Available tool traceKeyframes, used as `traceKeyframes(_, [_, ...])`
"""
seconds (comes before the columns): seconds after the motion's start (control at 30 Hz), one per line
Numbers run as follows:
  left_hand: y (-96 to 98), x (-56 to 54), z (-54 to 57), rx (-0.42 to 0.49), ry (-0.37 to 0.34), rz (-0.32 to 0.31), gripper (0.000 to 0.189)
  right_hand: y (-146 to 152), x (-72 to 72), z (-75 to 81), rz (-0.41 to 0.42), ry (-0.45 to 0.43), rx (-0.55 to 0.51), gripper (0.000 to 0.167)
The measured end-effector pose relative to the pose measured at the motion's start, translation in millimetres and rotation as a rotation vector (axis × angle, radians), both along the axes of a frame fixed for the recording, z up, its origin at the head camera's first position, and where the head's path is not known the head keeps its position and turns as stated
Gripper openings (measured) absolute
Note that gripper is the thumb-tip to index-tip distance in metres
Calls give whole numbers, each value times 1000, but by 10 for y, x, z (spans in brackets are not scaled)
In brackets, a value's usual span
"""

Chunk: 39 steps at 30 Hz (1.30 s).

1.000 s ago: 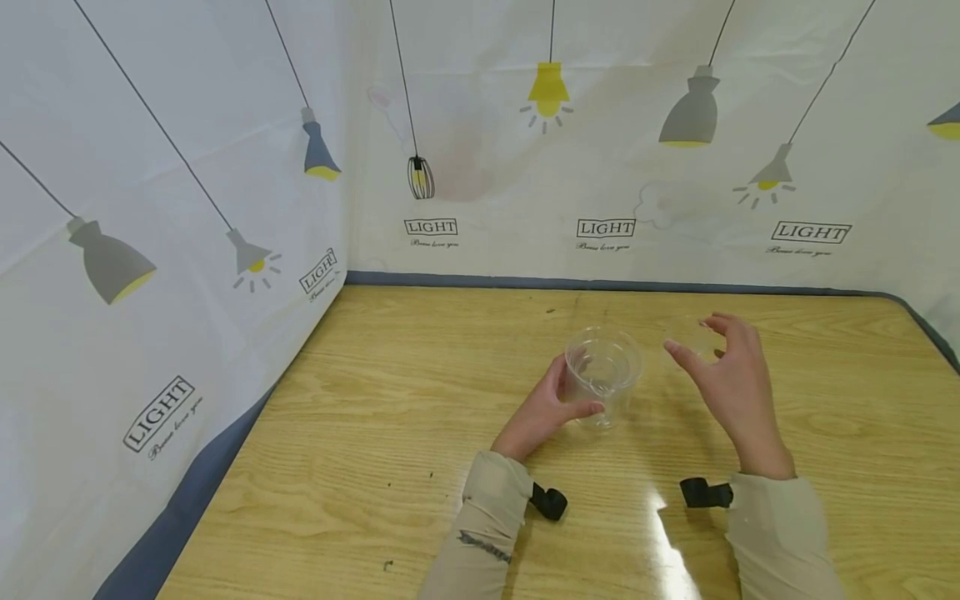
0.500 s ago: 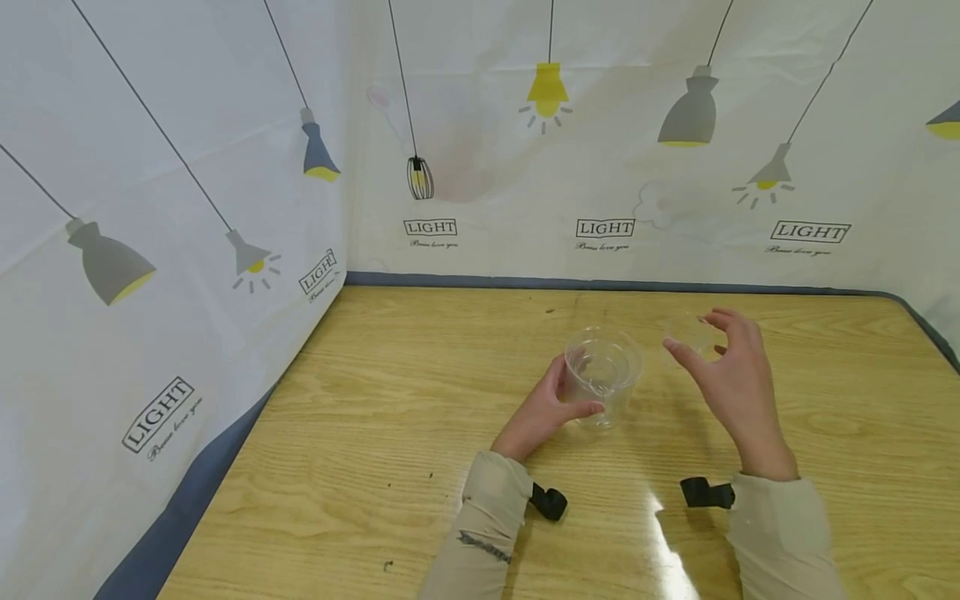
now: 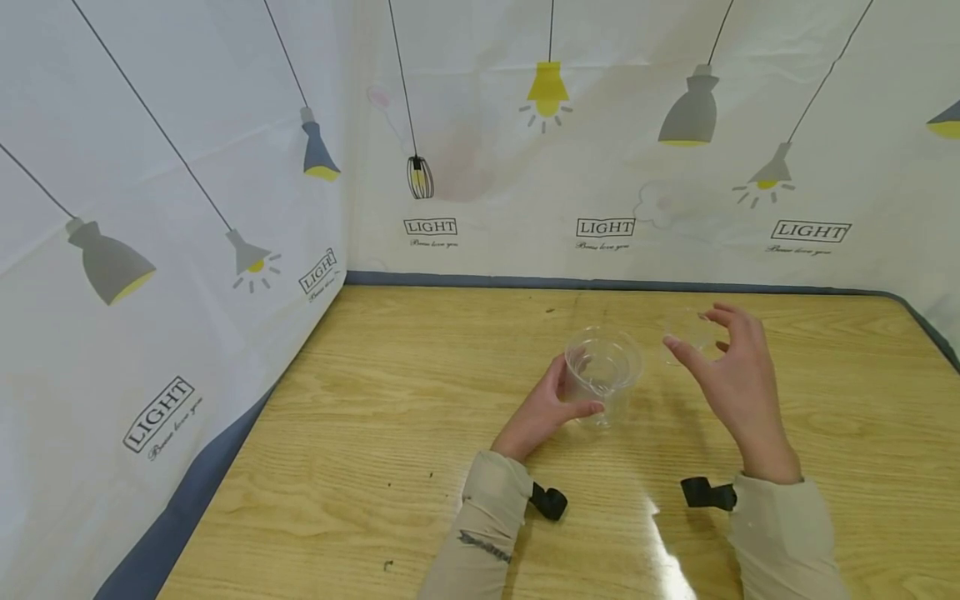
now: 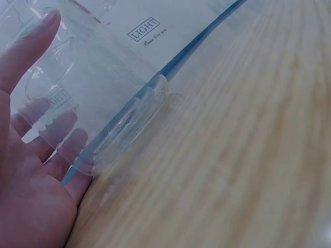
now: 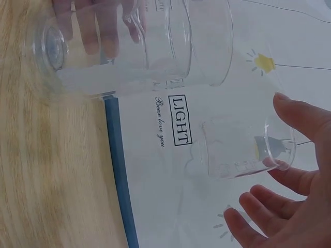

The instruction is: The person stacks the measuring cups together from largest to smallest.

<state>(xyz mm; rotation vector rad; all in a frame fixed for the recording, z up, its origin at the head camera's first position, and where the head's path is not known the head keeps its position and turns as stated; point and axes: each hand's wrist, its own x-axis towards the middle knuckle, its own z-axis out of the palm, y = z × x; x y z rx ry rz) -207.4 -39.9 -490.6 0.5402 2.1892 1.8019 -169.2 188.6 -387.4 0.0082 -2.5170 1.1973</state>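
Observation:
My left hand [image 3: 542, 415] grips a clear plastic cup [image 3: 606, 367] upright at the table, thumb on the near side and fingers behind its wall. In the right wrist view more than one rim shows on this clear cup [image 5: 163, 67], like cups nested together. The left wrist view shows its ridged base [image 4: 132, 124] at the wood. To the right, my right hand [image 3: 738, 387] pinches a smaller clear cup [image 5: 235, 147] by its rim between thumb and index finger, the other fingers spread. Faint marks line its side. It is held up in the air, apart from the larger cup.
The wooden table [image 3: 360, 400] reaches back to a white cloth [image 3: 495, 150] printed with lamps, hung behind and at the left. A blue band [image 3: 465, 280] edges it. Black wrist straps [image 3: 550, 502] stick out from both sleeves.
My right hand has risen slightly with the small cup, away from me. The left hand and its cup have stayed in place.

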Motion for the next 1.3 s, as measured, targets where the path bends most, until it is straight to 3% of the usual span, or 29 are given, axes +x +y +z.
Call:
traceKeyframes(0.87, [-13, 8, 11, -22, -18, 4, 80, -36, 47, 111, -27, 5, 16, 69])
traceKeyframes(1.0, [-24, 65, 123, -18, -23, -3, 80, -47, 64, 135, -25, 13, 14, 68])
traceKeyframes(1.1, [-23, 70, 134, -11, -25, -7, 80, -55, 74, 148, -21, 24, 14, 66])
traceKeyframes(1.3, [-7, -1, -5, 4, -16, -9, 81, -75, 83, 161, -17, 48, 24, 64])
